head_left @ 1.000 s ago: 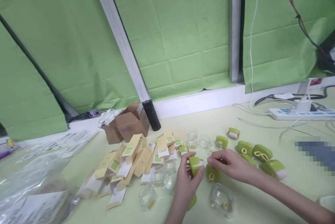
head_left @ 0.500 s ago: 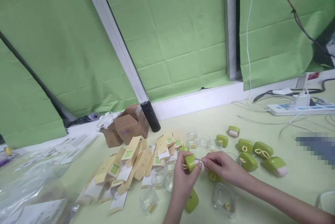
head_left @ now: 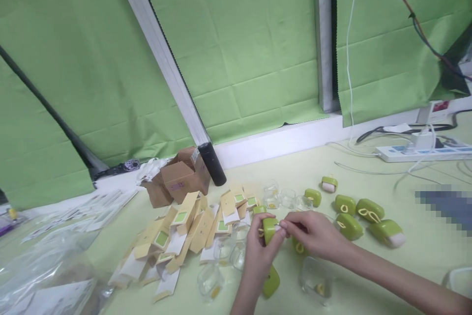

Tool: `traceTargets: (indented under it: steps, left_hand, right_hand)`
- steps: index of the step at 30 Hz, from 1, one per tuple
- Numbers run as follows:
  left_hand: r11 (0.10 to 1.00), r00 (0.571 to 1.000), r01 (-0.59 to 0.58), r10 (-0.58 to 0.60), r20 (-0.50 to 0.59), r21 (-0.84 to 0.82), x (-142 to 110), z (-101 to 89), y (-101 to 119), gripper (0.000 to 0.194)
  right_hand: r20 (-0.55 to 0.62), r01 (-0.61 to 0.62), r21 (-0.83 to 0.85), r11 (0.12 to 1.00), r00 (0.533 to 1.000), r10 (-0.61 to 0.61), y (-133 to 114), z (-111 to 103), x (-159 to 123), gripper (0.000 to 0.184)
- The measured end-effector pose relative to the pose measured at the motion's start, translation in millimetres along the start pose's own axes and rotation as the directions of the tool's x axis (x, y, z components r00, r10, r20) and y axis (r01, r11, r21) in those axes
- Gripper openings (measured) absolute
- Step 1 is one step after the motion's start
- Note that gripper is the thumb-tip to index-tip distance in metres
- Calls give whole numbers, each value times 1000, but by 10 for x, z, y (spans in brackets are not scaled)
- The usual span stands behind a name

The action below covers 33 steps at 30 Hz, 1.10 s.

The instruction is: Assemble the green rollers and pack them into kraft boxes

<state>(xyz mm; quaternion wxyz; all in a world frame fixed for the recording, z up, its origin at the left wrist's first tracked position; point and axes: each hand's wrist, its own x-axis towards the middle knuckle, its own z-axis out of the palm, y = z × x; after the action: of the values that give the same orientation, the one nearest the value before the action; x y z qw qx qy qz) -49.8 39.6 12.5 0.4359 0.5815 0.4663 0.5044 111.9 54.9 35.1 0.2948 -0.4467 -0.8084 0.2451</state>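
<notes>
My left hand [head_left: 256, 251] is closed around a small green rounded case [head_left: 270, 230] with a yellow loop at its left side. My right hand [head_left: 317, 234] pinches a thin dark pin-like tool [head_left: 278, 225], its tip against the pale end of the case; the exact contact is hidden by the fingers. Below my left wrist lies another green case [head_left: 271, 281]. Right of the hands are several more, among them a green case with a yellow loop [head_left: 348, 226] and one with a pale pink end [head_left: 387, 233]. A clear plastic box [head_left: 316, 278] sits below my right hand.
Opened cream cartons [head_left: 199, 229] are piled left of the hands, with clear plastic cups [head_left: 210, 280] beside them. Farther back stand a brown cardboard box [head_left: 180, 177] and a black cylinder [head_left: 212, 163]. A white power strip [head_left: 398, 154] with cables lies at right; plastic bags [head_left: 51, 261] lie left.
My right hand has shifted slightly left, closer to the green case, and less of the thin tool shows between the fingers. My left hand still holds the case, now turned a little.
</notes>
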Motion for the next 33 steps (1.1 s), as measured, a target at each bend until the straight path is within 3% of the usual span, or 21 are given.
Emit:
traceTargets:
  steps: [3, 8, 15, 20, 25, 29, 33]
  left_hand:
    - [1000, 998, 11, -13, -56, -28, 24, 1, -14, 33]
    - [998, 985, 52, -54, -162, -19, 16, 27, -43, 35]
    - [952, 966, -32, 108, -237, 304, 73, -6, -34, 32]
    - [993, 980, 114, -118, -158, -33, 104, -28, -30, 44]
    - [900, 962, 215, -262, -78, -380, -1, -2, 64, 47]
    - [803, 961, 255, -274, 47, -539, -63, 18, 56, 37]
    - [804, 970, 233, -229, 77, -547, -75, 24, -18, 33]
  right_hand:
    - [-9, -63, 91, 994, 998, 64, 33, 158, 41, 43]
    - [-34, -89, 6, 996, 995, 89, 56, 190, 100, 44]
    - [-51, -115, -221, 969, 993, 107, 220, 3, 145, 40]
    - [-34, -107, -202, 974, 994, 102, 154, -169, 138, 41]
    - [13, 28, -118, 993, 1000, -27, -51, -223, 58, 31]
    - [-19, 138, -232, 963, 989, -147, -77, -85, 5, 23]
    - [-24, 85, -269, 959, 995, -95, -30, -28, -2, 24]
